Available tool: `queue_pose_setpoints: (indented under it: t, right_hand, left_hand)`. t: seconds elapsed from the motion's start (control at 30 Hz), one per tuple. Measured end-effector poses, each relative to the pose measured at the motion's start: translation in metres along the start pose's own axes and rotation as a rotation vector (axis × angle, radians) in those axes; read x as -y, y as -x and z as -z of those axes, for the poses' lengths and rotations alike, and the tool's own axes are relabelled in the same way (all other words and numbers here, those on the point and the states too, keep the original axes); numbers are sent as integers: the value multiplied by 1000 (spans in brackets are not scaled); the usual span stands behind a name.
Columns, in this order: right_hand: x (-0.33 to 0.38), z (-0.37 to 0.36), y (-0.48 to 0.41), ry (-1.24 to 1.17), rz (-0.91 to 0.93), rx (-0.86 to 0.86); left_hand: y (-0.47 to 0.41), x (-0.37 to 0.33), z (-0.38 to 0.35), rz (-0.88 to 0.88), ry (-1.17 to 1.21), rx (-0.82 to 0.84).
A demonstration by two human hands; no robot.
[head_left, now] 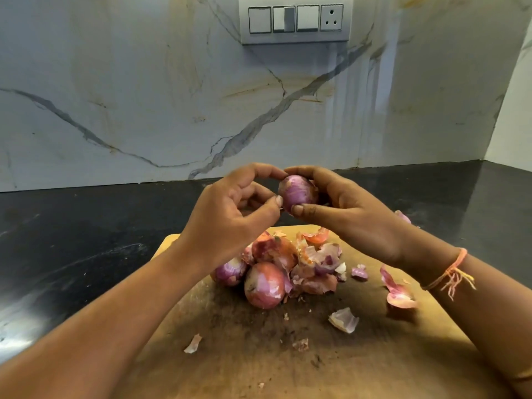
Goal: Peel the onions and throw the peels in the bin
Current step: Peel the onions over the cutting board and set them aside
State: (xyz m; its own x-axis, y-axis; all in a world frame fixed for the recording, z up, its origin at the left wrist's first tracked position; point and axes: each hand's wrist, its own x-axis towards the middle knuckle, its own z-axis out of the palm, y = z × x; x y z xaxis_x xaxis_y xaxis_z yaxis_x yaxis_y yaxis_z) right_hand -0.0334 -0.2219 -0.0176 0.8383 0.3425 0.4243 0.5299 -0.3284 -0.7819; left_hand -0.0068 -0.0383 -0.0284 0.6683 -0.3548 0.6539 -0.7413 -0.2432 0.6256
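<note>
The left hand (230,205) pinched the left side of one onion (298,194), up over the far edge of one board (259,355) on the counter (86,240). Three more onions (264,285) lay on the board, touching a heap of peels (319,269). The right hand (345,208) gripped the raised onion.

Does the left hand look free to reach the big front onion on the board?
Probably yes: nothing lies between the left hand and the big onion below it, though its fingers pinch at the held onion that the right hand grips.
</note>
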Motion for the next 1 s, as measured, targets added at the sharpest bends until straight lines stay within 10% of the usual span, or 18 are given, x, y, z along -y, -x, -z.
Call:
queue_pose_setpoints:
  t: [1.0]
  right_hand:
    - [-6, 10, -4, -459, -182, -17]
  left_hand:
    - [-4, 8, 6, -152, -150, 112]
